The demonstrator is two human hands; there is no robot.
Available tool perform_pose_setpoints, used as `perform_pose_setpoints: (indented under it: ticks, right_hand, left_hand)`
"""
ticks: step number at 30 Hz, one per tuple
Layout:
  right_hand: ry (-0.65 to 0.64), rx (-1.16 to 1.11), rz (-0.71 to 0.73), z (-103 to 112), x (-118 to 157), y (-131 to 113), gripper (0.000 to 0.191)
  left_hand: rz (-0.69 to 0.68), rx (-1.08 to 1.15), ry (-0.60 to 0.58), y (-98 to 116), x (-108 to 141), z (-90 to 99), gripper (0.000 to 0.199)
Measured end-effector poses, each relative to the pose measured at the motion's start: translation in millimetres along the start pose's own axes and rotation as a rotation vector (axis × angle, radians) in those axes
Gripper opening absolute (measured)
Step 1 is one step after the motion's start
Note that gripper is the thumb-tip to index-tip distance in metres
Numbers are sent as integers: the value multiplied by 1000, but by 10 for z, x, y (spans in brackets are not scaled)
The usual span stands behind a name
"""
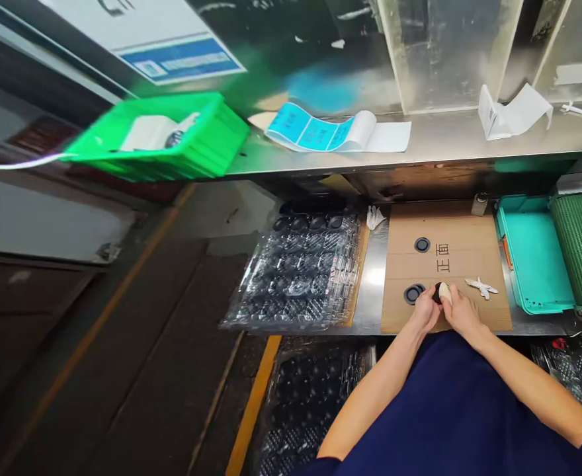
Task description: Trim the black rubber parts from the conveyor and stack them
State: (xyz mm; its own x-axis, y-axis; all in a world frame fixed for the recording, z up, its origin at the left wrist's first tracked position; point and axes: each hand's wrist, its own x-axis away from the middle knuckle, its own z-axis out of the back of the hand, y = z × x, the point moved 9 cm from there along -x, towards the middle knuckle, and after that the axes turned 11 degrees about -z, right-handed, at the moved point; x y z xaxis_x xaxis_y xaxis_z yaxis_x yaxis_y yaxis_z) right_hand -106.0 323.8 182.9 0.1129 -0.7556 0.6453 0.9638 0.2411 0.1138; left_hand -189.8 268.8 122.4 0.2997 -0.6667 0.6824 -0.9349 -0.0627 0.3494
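Observation:
Close in front of my body, my left hand [424,312] is closed on a small black round part [437,293]. My right hand [463,316] meets it from the other side, fingers also closed around the part. Something white [445,291] covers or sits at the right fingertips; whether it is a cloth or a finger cover I cannot tell. Just left of my hands, dark ring-shaped parts [413,294] lie on a cardboard sheet [403,228], with another dark ring [422,244] farther back. To the right is a crumpled white piece [481,287].
Clear plastic packs of black trays [295,271] are stacked at the left. A teal bin [539,258] and a green ribbed mat [581,238] stand right. On the shelf above are a green crate [211,142] and a blue label roll [315,131]. A small bottle [479,204] stands behind.

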Motion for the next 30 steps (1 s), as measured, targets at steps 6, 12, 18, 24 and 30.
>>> perform_pose_setpoints:
  ticks: [6,12,18,24,30]
  right_hand:
    - [-70,-281,43,-42,-85,71,54]
    - [-131,-665,179,-124,-346,-29,59]
    - [-254,-577,190,-368,-573,166,109]
    - [3,-217,130,-126,-460,130,78]
    - [120,45,6,14,-182,92,62]
  left_hand:
    - [66,55,4,-32,43,-45,29]
    - [-60,7,83,2,-16,-38,25]
    - [-23,-36,16,-157,-108,-15,34]
    - [-19,14,112,-181,-157,99,24]
    - [26,25,82,-135,-64,42,31]
